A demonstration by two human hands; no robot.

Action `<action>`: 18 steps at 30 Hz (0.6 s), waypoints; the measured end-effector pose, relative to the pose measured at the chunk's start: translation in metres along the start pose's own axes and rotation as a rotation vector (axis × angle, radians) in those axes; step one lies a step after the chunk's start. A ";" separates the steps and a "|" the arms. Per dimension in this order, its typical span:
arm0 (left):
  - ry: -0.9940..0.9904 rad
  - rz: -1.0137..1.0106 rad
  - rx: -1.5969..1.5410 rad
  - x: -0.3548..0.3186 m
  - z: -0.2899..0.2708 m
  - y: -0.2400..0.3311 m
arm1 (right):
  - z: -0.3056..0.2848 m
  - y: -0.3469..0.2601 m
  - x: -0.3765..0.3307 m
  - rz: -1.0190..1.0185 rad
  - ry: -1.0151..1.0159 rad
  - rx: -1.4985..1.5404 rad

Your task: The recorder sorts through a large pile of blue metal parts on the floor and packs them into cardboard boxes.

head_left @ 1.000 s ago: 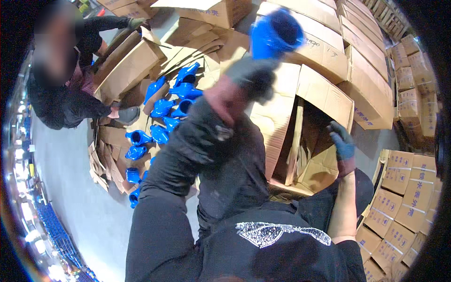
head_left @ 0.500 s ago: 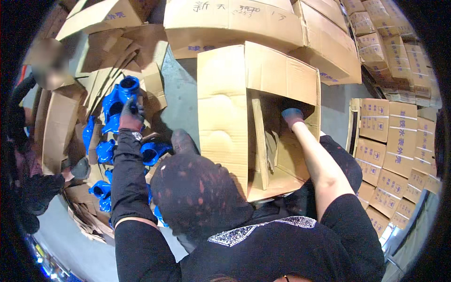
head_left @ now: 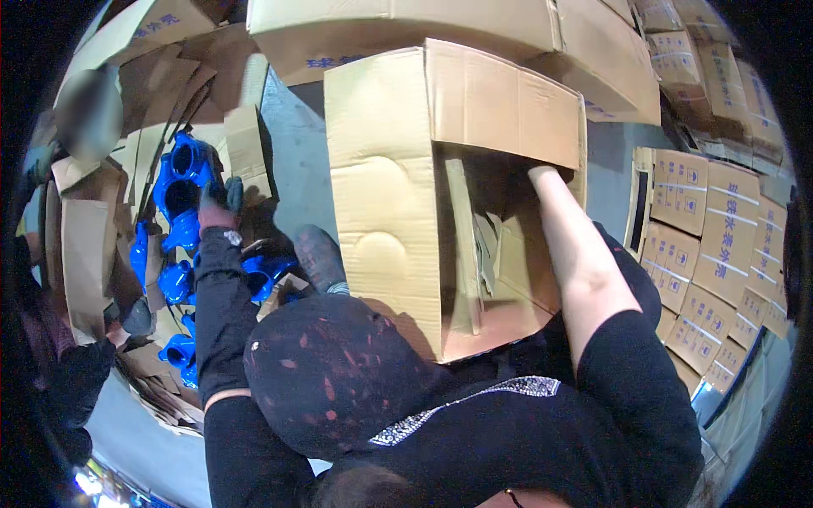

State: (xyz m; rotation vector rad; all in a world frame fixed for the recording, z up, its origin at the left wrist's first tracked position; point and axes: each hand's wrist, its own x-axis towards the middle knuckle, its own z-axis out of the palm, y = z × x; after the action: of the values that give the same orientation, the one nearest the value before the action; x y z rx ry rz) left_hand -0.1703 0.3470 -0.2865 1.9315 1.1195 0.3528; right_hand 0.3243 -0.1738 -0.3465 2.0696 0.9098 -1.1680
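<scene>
My left hand (head_left: 220,206), in a grey and pinkish glove, is beside the upper end of a pile of glossy blue castings. Its fingers point up and stand apart, close against a blue casting with round openings (head_left: 190,159). Whether they touch it is hard to tell. More blue castings lie below it, one with a wide mouth (head_left: 268,273) right of my forearm. My right forearm reaches into an open cardboard box (head_left: 381,195) in front of me; the hand itself is hidden inside. Cardboard dividers (head_left: 463,245) stand in the box's left part.
Large cartons (head_left: 406,30) stand behind the open box. Strapped cartons (head_left: 728,220) are stacked at the right. Loose cardboard sheets (head_left: 161,118) lean behind the castings. Another person's gloved hand (head_left: 138,317) is at the pile's left side.
The upper blue casting has shifted left and tipped, and my left hand now sits beside it rather than over it. My right hand has gone deeper into the box, out of sight. The view has shifted.
</scene>
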 end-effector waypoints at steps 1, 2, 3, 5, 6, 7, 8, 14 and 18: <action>-0.021 -0.054 -0.291 -0.005 -0.040 -0.023 | -0.011 -0.013 0.015 -0.058 0.038 0.017; -0.041 -0.045 -0.328 -0.010 -0.021 -0.009 | -0.016 0.020 0.016 -0.019 0.038 0.016; -0.049 -0.398 -0.787 -0.023 0.000 0.023 | 0.019 0.035 0.019 0.000 0.009 0.035; -0.041 -0.741 -1.238 -0.047 -0.004 0.093 | 0.025 0.061 0.024 0.017 0.018 0.057; -0.133 -0.568 -1.126 -0.060 -0.016 0.126 | 0.020 0.057 0.031 0.009 0.036 0.070; -0.211 -0.400 -1.002 -0.074 -0.032 0.158 | 0.022 0.045 0.035 -0.008 0.054 0.081; -0.233 -0.298 -0.870 -0.086 -0.047 0.193 | 0.036 0.020 0.033 -0.028 0.070 0.092; -0.547 0.996 0.127 -0.189 -0.084 0.419 | 0.075 0.033 -0.026 0.016 0.220 0.139; -0.977 1.337 -0.067 -0.276 -0.049 0.491 | 0.004 -0.115 -0.084 -0.174 0.245 0.371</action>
State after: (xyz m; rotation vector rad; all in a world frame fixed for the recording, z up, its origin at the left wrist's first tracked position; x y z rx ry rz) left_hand -0.0734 0.0333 0.1739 2.0972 -0.8670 0.0663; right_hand 0.1991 -0.1319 -0.2921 2.5159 1.0694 -1.2689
